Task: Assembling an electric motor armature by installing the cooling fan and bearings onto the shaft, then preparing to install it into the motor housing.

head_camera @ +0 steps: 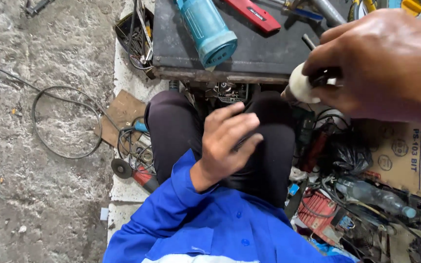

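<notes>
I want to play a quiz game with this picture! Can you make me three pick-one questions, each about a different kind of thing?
1. Where does the teal power tool lie?
A. On the dark bench top
B. On the concrete floor
C. In the person's lap

2. What colour is the person's shirt sleeve?
A. Red
B. Blue
C. Yellow

3. What is the right hand doing?
A. Lying flat and empty
B. Gripping a tool with a whitish rounded end
C. Holding the brown cardboard box

Answers:
1. A, because the teal tool rests on the dark bench top near its front edge.
2. B, because the sleeve leading to the left hand is bright blue.
3. B, because its fingers are closed around the whitish-ended tool, while the left hand rests on the lap.
</notes>
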